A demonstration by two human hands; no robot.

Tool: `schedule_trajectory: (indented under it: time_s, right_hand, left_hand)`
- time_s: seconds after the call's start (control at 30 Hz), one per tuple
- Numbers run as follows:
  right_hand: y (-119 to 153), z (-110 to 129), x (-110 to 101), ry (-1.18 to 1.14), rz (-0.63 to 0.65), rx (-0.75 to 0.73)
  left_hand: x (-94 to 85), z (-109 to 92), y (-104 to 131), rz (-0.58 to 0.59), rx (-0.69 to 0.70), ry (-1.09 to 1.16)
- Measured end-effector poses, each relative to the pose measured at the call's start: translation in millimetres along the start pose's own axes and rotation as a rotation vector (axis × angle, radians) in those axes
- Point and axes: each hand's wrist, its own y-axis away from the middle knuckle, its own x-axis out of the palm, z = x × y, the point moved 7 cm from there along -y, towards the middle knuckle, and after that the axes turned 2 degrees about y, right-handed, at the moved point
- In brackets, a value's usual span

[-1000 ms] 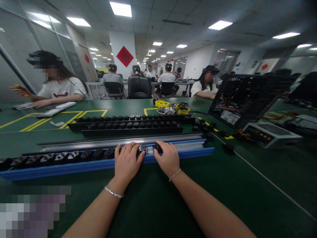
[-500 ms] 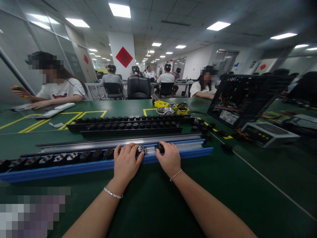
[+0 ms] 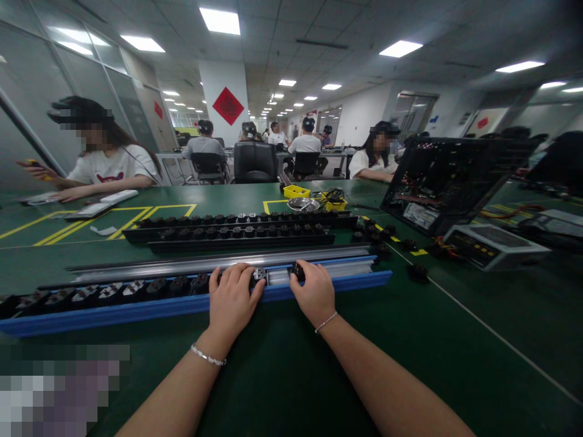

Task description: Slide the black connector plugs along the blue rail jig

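A long blue rail (image 3: 113,314) lies across the green table and holds a row of black plug adapters (image 3: 157,285), several with pale faces and metal prongs. My left hand (image 3: 233,294) curls over the right end of that row, thumb against a grey-faced adapter (image 3: 259,274) and fingers around the pieces beside it. Farther right, my right hand (image 3: 315,291) pinches a single black plug adapter (image 3: 297,271) at the rail channel, partly covered by my fingers. Between my hands a short stretch of pale channel (image 3: 279,277) shows.
Behind the blue rail lie a metallic strip (image 3: 182,265) and two black rails (image 3: 241,241) bearing adapters. Loose black pieces (image 3: 416,272) sit to the right, near a power supply (image 3: 496,246) and an open computer case (image 3: 449,182). Yellow bins (image 3: 296,192) and a metal dish (image 3: 303,204) stand behind.
My right hand has shifted slightly right along the rail with the black plug adapter, widening the gap to my left hand a little. The left hand stays in place.
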Motion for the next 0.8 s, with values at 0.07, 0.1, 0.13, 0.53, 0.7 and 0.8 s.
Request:
schedule_trajectory:
  time_s: [0.07,0.1,0.13,0.53,0.7,0.8]
  right_hand:
    - [-0.2,-1.8,-0.8,0.006,-0.001,0.007]
    - [-0.3,-2.4,-1.3,0.009,-0.001,0.009]
    - [-0.5,-2.9,-1.8,0.011,-0.001,0.010]
    - [-1.6,-7.6,-5.2,0.045,-0.018,-0.001]
    - [-1.8,-10.2,-5.9,0.051,-0.018,0.007]
    - [-1.6,-11.1,-6.1,0.053,-0.031,0.004]
  left_hand:
    - [-0.6,-0.1,0.1,-0.004,0.000,0.006]
    - [-0.8,0.0,0.2,-0.006,0.000,0.007]
    - [-1.1,0.1,0.3,-0.008,0.000,0.008]
    - [-1.4,-0.3,-0.2,-0.021,0.013,-0.010]
    - [-1.1,-0.9,0.3,-0.022,0.016,-0.023]
    - [-0.9,-1.4,0.4,-0.016,0.016,-0.020]
